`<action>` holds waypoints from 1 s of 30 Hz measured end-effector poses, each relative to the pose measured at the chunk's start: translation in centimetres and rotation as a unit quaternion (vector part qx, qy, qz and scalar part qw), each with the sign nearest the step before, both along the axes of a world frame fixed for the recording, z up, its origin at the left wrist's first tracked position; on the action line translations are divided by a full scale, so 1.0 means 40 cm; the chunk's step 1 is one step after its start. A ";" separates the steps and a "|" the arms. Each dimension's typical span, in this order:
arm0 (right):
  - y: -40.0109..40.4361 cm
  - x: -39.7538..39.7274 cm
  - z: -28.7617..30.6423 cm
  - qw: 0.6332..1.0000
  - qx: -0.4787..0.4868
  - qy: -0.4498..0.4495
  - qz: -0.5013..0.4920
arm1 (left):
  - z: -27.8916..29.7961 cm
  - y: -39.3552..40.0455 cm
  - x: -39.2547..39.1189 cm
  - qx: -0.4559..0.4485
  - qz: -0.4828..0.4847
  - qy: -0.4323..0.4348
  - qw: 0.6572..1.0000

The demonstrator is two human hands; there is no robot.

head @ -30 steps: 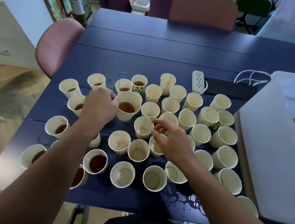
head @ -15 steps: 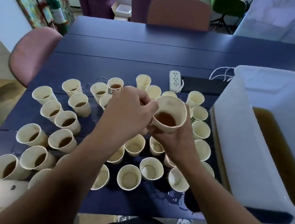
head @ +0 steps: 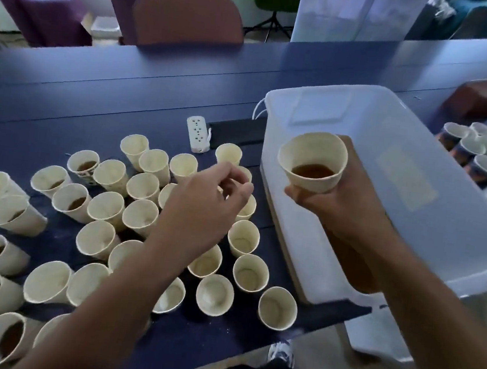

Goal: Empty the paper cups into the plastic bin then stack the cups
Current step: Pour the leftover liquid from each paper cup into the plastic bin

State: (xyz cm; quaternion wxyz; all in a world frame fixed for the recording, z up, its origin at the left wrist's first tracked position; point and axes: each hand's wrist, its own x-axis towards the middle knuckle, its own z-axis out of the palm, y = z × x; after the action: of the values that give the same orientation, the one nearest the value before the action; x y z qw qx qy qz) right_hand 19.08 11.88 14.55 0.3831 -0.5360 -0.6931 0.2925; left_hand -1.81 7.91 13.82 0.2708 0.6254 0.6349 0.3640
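Near cups: at the table's [head: 64, 94] near edge we see a crowd of paper cups [head: 96, 239], some holding brown liquid on the left, those nearer the middle mostly empty.
Left hand: our left hand [head: 203, 207] hangs above the middle of the cups, fingers loosely curled with thumb and forefinger close together, and we see nothing held between them.
Right hand: our right hand [head: 339, 207] grips a held cup [head: 313, 162] around its base from below, fingers wrapped round it.
Held cup: it stands nearly upright, tilted a little toward us, with brown liquid in the bottom, raised over the near left wall of the plastic bin [head: 422, 150].
Plastic bin: translucent white, it sits at the table's right end, just beside the cups; our arm hides the near corner.
Power strip: a white power strip [head: 198, 133] lies past the cups, beside the bin's left wall.
Far cups: a second, blurred group of cups [head: 482, 151] stands beyond the bin at right.
Chairs: a brown chair [head: 187, 23] faces the table's far edge.
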 end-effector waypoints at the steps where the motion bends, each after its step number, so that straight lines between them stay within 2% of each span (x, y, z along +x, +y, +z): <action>1: 0.008 0.029 0.002 1.000 -0.004 -0.018 -0.006 | -0.008 0.006 0.021 -0.003 -0.015 0.002 1.000; 7: 0.038 0.169 -0.013 0.994 -0.031 -0.100 -0.021 | -0.061 0.029 0.127 -0.014 -0.082 0.020 0.996; 13: 0.061 0.246 -0.050 0.980 -0.072 -0.181 -0.043 | -0.099 0.051 0.182 0.012 -0.102 0.048 0.994; 18: 0.080 0.271 -0.077 0.963 -0.095 -0.246 -0.051 | -0.100 0.063 0.188 0.007 -0.130 0.094 0.987; 23: 0.092 0.273 -0.111 0.956 -0.092 -0.273 -0.052 | -0.107 0.064 0.191 -0.025 -0.152 0.173 0.973; 30: 0.101 0.268 -0.139 0.935 -0.088 -0.339 -0.054 | -0.107 0.057 0.191 -0.011 -0.145 0.218 0.965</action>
State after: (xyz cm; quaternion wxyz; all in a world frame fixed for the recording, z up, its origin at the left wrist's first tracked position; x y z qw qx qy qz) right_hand 29.78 15.92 8.99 0.0918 -0.6713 -0.7233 0.1328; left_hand 5.83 10.20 9.55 0.1825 0.7716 0.5856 0.1683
